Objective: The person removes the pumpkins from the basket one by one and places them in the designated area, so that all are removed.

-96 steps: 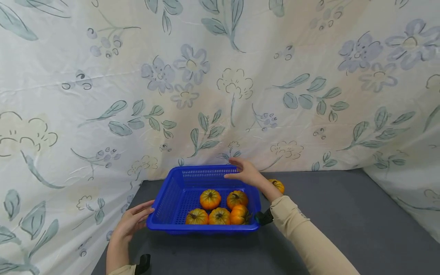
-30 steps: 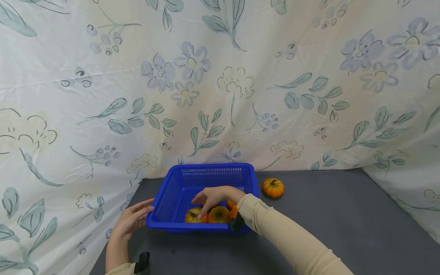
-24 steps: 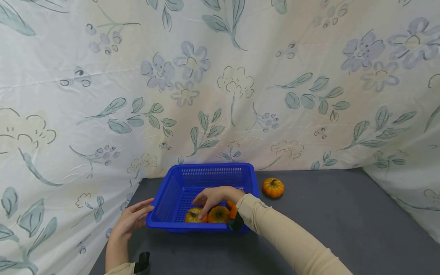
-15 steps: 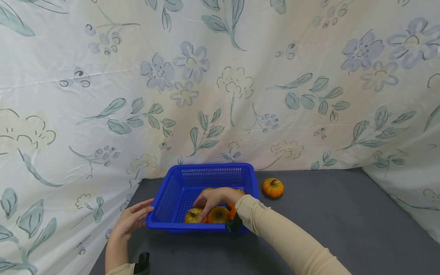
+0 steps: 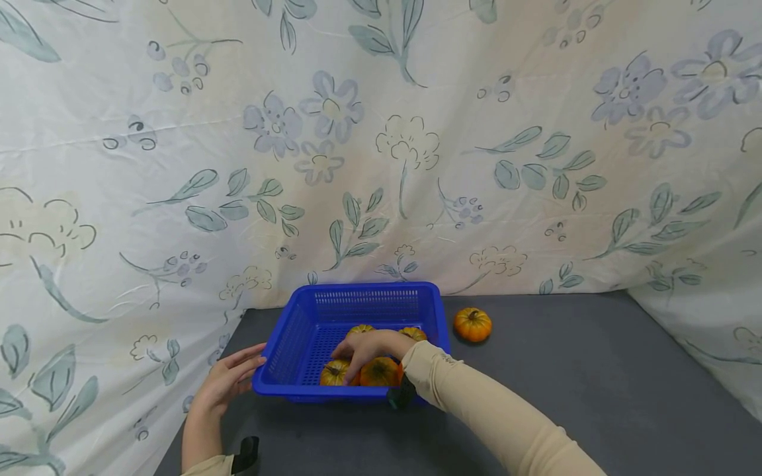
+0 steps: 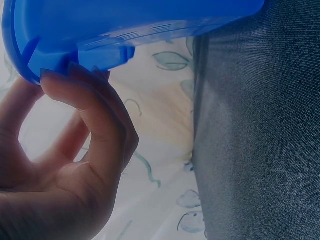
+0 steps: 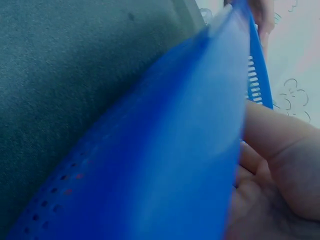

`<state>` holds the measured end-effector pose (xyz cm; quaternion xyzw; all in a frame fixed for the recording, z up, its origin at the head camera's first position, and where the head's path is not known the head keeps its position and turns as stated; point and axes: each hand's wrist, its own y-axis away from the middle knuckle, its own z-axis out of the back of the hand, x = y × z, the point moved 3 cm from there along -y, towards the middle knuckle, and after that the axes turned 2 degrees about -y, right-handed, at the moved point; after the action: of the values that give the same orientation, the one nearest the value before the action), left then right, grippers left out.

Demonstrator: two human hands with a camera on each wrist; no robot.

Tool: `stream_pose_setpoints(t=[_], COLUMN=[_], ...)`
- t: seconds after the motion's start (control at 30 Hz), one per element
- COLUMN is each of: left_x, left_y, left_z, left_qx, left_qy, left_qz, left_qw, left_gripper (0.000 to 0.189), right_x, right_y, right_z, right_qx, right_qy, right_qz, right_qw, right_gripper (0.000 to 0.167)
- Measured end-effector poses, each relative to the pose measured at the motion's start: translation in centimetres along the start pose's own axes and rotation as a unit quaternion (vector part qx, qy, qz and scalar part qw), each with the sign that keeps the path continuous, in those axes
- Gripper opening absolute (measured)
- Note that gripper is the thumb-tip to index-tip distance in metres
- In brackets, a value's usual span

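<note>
A blue perforated plastic basket (image 5: 354, 391) holds several small orange and yellow pumpkins. My left hand (image 5: 229, 377) grips its left rim; in the left wrist view the thumb and bent fingers (image 6: 60, 90) meet at the edge. My right hand (image 5: 372, 345) reaches down inside, thumb and fingers curled about the front-left pumpkin (image 5: 333, 373), its fingertips partly hidden. Beneath that palm sits the front-middle pumpkin (image 5: 378, 372). Two more pumpkins show behind the hand, a left one (image 5: 360, 328) and a right one (image 5: 413, 333). The basket wall (image 7: 185, 145) hides the pumpkins in the right wrist view.
One pumpkin (image 5: 473, 324) stands on the dark grey table (image 5: 565, 370), just right of the basket. A floral cloth (image 5: 381, 165) hangs close behind the basket and along both sides.
My right hand has come from above the basket's back right down to the front-left pumpkin, then sunk slightly lower, uncovering the rear pumpkins. My left hand has stayed at the rim.
</note>
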<state>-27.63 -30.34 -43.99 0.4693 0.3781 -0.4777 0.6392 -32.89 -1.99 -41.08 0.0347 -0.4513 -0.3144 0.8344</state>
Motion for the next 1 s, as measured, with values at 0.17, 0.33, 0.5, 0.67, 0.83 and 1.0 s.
stream_pose_setpoints(t=[0.17, 0.33, 0.5, 0.67, 0.83, 1.0], left_x=[0.04, 0.07, 0.07, 0.01, -0.07, -0.08], left_y=[0.01, 0.07, 0.12, 0.14, 0.07, 0.08], left_z=[-0.01, -0.01, -0.01, -0.05, -0.05, -0.07], left_qx=[-0.001, -0.006, -0.007, -0.006, -0.007, -0.006], left_qy=[0.005, 0.003, 0.003, 0.004, 0.005, 0.003], left_qz=[-0.002, -0.003, -0.001, 0.0, 0.002, -0.001], left_qw=[1.0, 1.0, 1.0, 1.0, 1.0, 1.0], left_gripper=[0.066, 0.066, 0.067, 0.068, 0.068, 0.068], right_x=[0.09, 0.17, 0.15, -0.05, -0.1, -0.33], right_y=[-0.06, -0.05, -0.06, -0.06, -0.23, -0.41], right_z=[-0.21, -0.35, -0.53, -0.78, -0.92, -1.02], right_qx=[-0.016, -0.025, -0.034, -0.051, -0.064, -0.079], right_qy=[-0.008, -0.019, -0.034, -0.017, 0.042, 0.061], right_qz=[-0.001, -0.007, -0.009, -0.008, 0.0, 0.003], right_qw=[0.9998, 0.9995, 0.9988, 0.9985, 0.9971, 0.995], right_gripper=[0.063, 0.062, 0.062, 0.06, 0.06, 0.058])
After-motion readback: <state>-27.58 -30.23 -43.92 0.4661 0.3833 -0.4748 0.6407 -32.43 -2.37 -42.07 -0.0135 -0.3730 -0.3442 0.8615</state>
